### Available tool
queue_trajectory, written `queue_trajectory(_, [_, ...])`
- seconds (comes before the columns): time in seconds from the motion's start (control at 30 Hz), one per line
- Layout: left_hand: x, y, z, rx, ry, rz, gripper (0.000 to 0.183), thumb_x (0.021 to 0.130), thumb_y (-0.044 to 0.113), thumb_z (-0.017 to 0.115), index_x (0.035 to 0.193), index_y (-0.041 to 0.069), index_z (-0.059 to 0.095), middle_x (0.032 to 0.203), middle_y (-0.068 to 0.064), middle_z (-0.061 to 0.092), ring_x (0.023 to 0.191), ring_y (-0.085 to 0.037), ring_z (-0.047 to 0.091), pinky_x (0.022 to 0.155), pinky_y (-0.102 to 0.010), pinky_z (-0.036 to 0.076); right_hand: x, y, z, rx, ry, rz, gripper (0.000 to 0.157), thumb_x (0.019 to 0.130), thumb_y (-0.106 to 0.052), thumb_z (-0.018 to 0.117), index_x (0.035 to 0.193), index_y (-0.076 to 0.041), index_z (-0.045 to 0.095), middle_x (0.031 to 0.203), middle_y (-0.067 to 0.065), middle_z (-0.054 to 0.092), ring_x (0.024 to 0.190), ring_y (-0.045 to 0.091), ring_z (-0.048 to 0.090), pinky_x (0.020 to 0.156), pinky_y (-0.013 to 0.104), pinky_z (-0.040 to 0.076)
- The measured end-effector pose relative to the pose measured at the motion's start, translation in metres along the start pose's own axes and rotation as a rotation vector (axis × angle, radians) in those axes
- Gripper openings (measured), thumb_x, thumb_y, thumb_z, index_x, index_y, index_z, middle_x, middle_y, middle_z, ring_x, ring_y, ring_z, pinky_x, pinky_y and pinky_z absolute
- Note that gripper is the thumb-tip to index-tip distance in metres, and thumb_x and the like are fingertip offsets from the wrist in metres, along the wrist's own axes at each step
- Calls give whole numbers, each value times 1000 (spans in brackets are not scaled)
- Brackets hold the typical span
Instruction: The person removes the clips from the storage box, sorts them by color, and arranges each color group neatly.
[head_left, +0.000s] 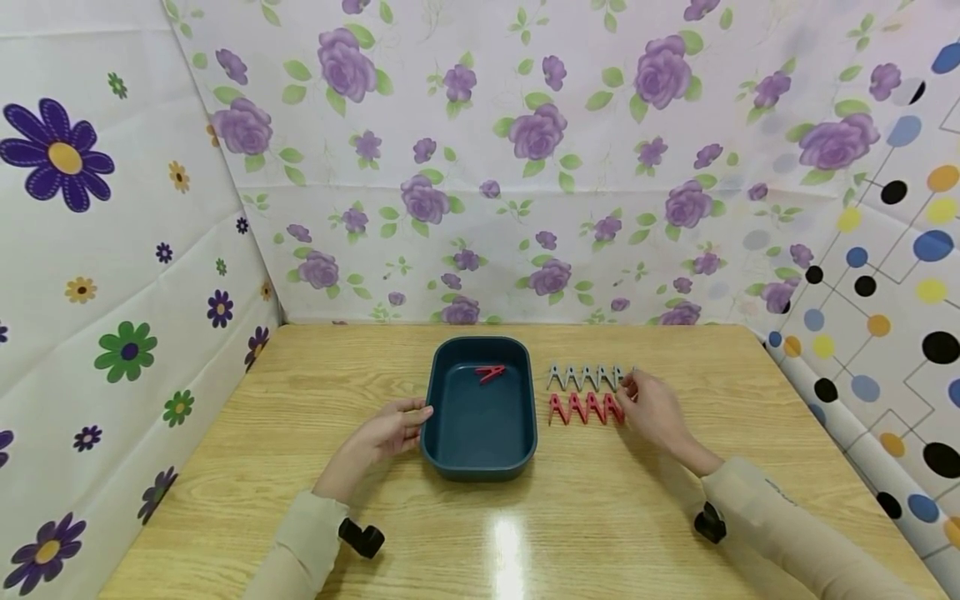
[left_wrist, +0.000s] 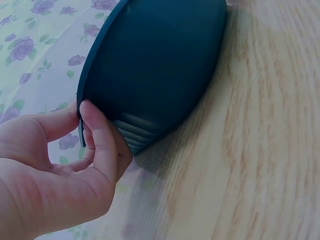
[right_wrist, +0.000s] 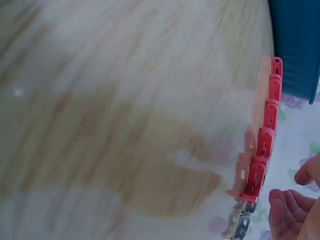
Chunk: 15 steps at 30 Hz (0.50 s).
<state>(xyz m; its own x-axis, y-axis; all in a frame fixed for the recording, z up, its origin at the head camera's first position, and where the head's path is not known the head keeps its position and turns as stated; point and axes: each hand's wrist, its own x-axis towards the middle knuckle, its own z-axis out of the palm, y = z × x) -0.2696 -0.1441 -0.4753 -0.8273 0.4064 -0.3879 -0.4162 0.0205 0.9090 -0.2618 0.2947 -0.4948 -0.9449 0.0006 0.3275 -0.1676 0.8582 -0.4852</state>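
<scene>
A dark blue plastic basin (head_left: 480, 467) stands on the table with one red clothespin (head_left: 491, 372) inside. My left hand (head_left: 393, 427) grips its left rim; in the left wrist view, thumb and fingertips pinch the edge of the basin wall (left_wrist: 150, 65). To the right of the basin, several grey clothespins (head_left: 588, 377) form a row, with a row of several red clothespins (head_left: 575, 408) in front. My right hand (head_left: 654, 408) hovers at the right end of both rows and partly hides them. In the right wrist view its thumb and fingers are apart beside the nearest red clothespin (right_wrist: 256, 176), holding nothing.
The light wooden table (head_left: 615, 517) reflects a bright glare near its front. Flowered cloth (head_left: 487, 167) hangs behind the back edge, with patterned cloth on both sides. A black camera strap (head_left: 362, 537) sits on my left wrist, and another (head_left: 709, 522) on my right.
</scene>
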Motion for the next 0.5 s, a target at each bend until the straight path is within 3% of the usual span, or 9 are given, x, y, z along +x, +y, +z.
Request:
queue_trajectory(0.3, [0,-1,-1,-17,0,-8,29,98,18,57,121,6,46,81,4,61,67,-6,56,65,-20,49,1,-3,2,26,6,-33,16,97,-14,52,97,-1,63,79,9,63,62,15,54,56,29,44])
queue_trajectory(0.5, [1,0,-1,-19,7,-9,31,97,19,59,122,5,46,81,4,61,67,-6,56,65,-20,49,2,-7,6,66,60,-107,21,99,-13,50,105,3,63,95,16,64,82,26,62,69,41,52])
